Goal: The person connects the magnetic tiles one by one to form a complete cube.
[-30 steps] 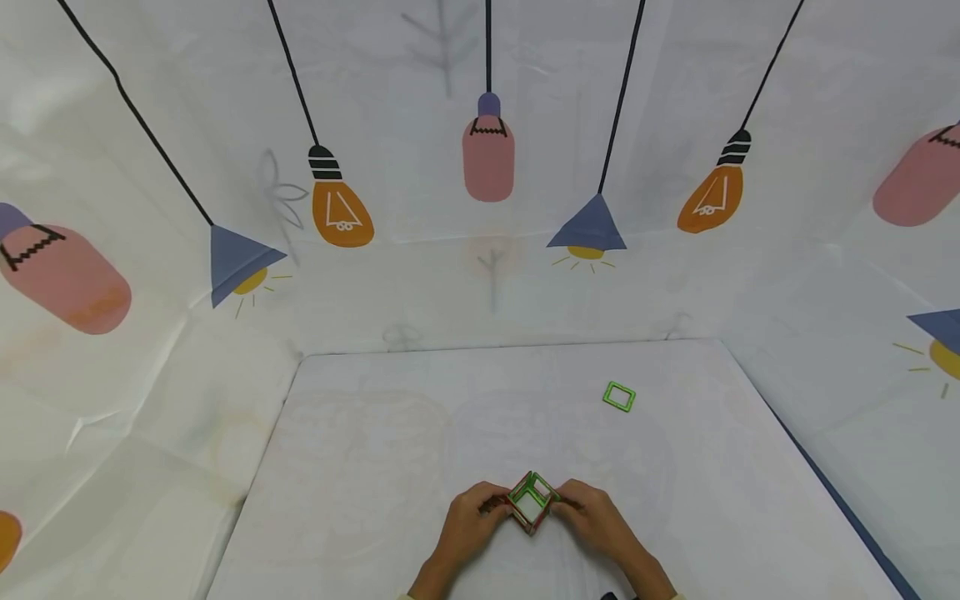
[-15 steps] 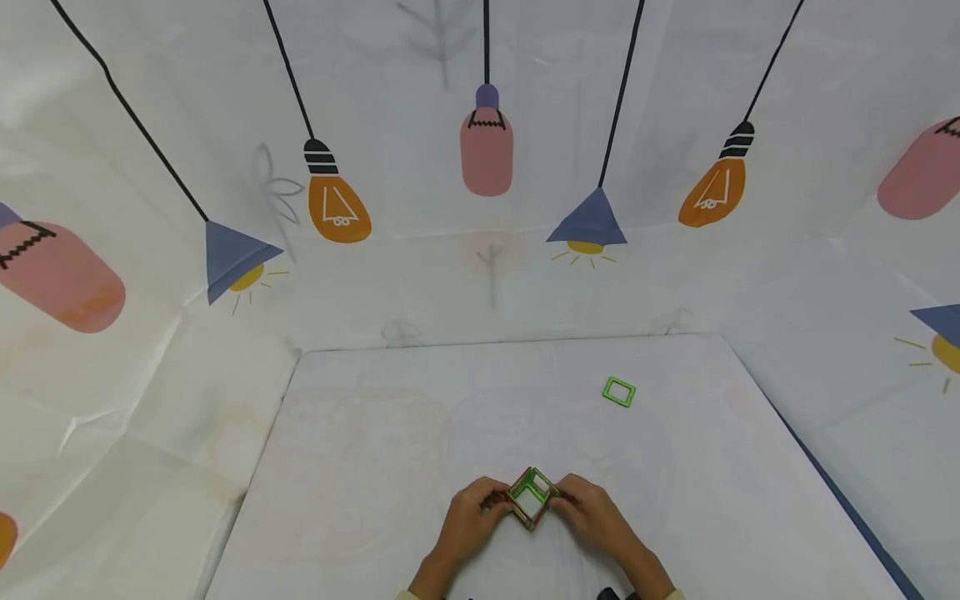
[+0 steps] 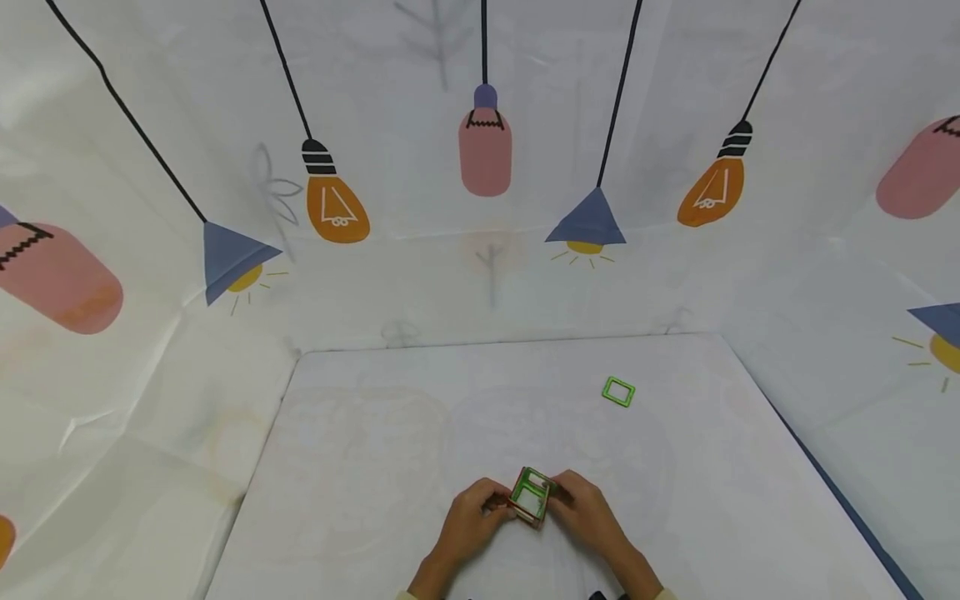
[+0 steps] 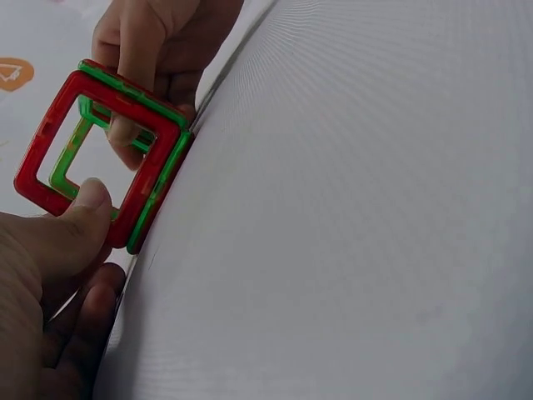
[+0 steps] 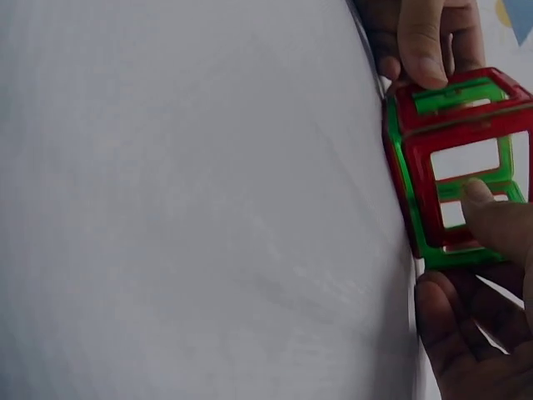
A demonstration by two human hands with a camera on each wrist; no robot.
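Note:
Both hands hold a small box built of red and green square magnetic tiles, close over the white tabletop. Its middle looks hollow from above, with green frames showing inside. My left hand grips its left side; in the left wrist view the thumb presses on a red tile. From the right, my right hand grips the opposite side, its thumb against another red tile in the right wrist view. The fingers hide parts of the side walls.
One loose green square tile lies flat farther back on the right of the white table. A white sheet printed with lamps stands around the back and sides. A small black object shows at the bottom edge by the right forearm.
The tile box has turned between the hands, from a diamond pose to one more square to the view. The right hand has shifted slightly; the loose green tile stays put.

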